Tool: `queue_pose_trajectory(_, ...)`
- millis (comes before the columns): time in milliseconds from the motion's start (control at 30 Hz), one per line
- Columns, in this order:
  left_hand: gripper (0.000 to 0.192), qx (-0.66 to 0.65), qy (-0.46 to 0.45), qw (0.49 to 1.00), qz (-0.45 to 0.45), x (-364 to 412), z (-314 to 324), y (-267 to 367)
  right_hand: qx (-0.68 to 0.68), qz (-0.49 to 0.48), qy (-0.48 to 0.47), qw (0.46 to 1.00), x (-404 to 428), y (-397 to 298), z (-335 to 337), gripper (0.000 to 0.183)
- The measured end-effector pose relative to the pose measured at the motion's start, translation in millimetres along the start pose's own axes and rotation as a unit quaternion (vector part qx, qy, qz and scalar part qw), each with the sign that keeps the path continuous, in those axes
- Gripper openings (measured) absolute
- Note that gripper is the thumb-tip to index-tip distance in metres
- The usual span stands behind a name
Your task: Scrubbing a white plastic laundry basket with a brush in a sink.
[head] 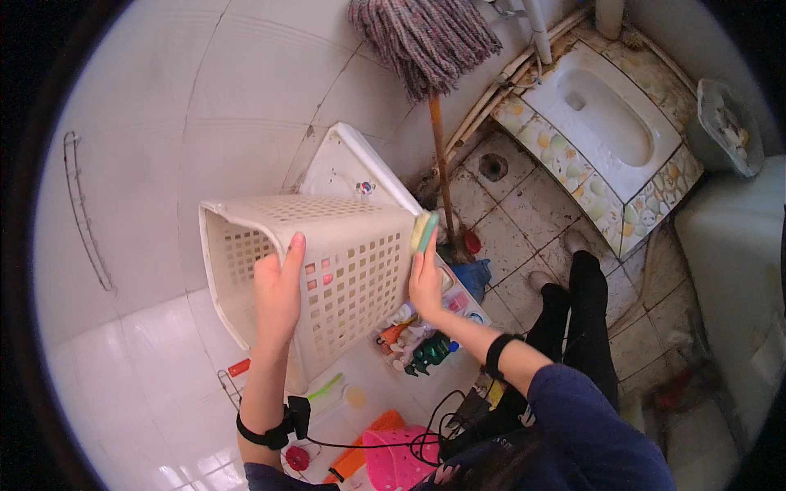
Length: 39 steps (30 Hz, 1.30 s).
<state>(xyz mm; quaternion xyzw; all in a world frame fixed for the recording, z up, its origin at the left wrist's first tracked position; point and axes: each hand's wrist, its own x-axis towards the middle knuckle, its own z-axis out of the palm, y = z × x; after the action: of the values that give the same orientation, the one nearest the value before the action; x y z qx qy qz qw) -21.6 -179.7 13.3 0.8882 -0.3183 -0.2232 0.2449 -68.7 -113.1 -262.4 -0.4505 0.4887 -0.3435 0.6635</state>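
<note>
A cream plastic basket (356,288) with square holes is tipped on its side in front of me, its open mouth facing left. My left hand (280,294) grips the basket's rim, thumb on the outer face and fingers mostly hidden inside. My right hand (427,279) holds a green and yellow scouring sponge (424,231) against the basket's base at the right end. Pink fingertips or something pink shows through a few holes near my left thumb. Behind the basket stands a white corner piece (362,159) with a small printed picture.
A string mop (430,49) leans head-up against the tiled wall. Several bottles (433,350) stand below the basket. A pink perforated container (399,457) is near my body, with a black cable over it. A squat toilet (605,116) and a bin (731,129) are at right; the floor has a drain (493,167).
</note>
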Motion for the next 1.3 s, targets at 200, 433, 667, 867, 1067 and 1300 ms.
queue_pose_trajectory(200, 0.035, -0.039, -0.033, 0.998, 0.032, 5, 0, -7, -0.012, -0.092, -0.109, 0.990, -66, 26, -8, 0.061)
queue_pose_trajectory(433, 0.034, -0.084, -0.051, 0.995, 0.017, 2, -2, -7, 0.018, 0.018, -0.245, 0.969, -97, 7, -4, 0.066)
queue_pose_trajectory(667, 0.034, -0.089, -0.059, 0.994, 0.012, 5, 6, -5, 0.035, -0.241, -0.203, 0.948, -82, 6, 6, 0.059)
queue_pose_trajectory(867, 0.038, -0.135, -0.076, 0.988, 0.024, 6, -9, -17, -0.089, -0.229, -0.185, 0.951, -59, 8, -29, 0.062)
queue_pose_trajectory(1067, 0.055, -0.018, -0.026, 0.987, 0.156, 19, 0, -33, -0.221, -0.451, -0.313, 0.806, -57, -33, -51, 0.069)
queue_pose_trajectory(1300, 0.055, 0.072, -0.010, 0.984, 0.165, 12, -7, -21, -0.195, -0.628, -0.347, 0.669, -38, -95, -30, 0.073)
